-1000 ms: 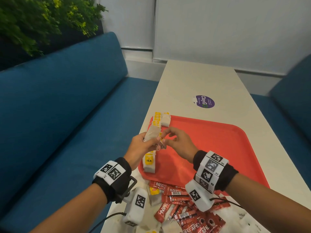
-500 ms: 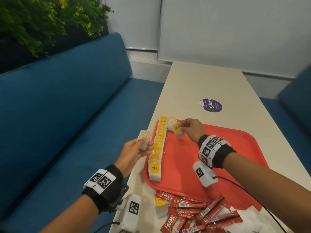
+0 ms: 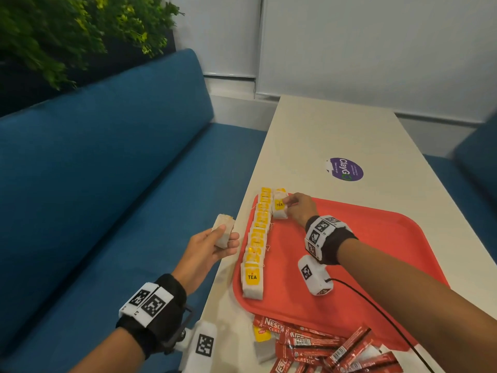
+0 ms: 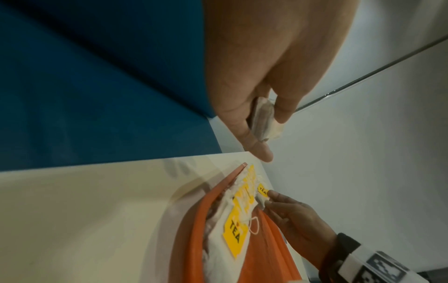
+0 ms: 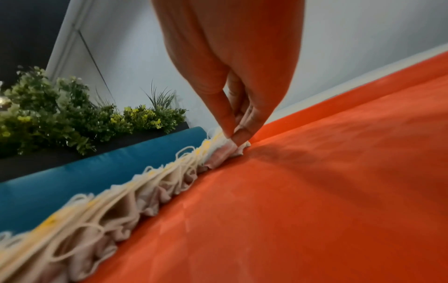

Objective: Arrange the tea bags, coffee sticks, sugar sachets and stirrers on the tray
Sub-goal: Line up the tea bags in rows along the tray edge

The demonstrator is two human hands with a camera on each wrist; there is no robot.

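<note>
A red tray (image 3: 376,265) lies on the cream table. A row of overlapping tea bags (image 3: 256,238) with yellow TEA tags runs along its left edge. My right hand (image 3: 291,207) pinches a tea bag (image 3: 279,208) at the tray's far left corner, just right of the row; the pinch (image 5: 236,137) presses it onto the tray (image 5: 315,191). Left of the table edge, over the sofa, my left hand (image 3: 215,243) holds a small stack of tea bags (image 3: 223,232), also seen between thumb and fingers (image 4: 264,120). Red coffee sticks (image 3: 322,348) lie piled on the table near the tray's front edge.
A blue sofa (image 3: 107,197) runs along the table's left side, with plants (image 3: 67,36) behind it. A purple sticker (image 3: 345,169) marks the table beyond the tray. A loose tea bag (image 3: 262,343) lies beside the coffee sticks. A cable (image 3: 376,313) crosses the tray from my right wrist.
My hands have parted. The right hand carried one tea bag to the tray's far left corner and lowered it there. The left hand moved left off the table with the rest.
</note>
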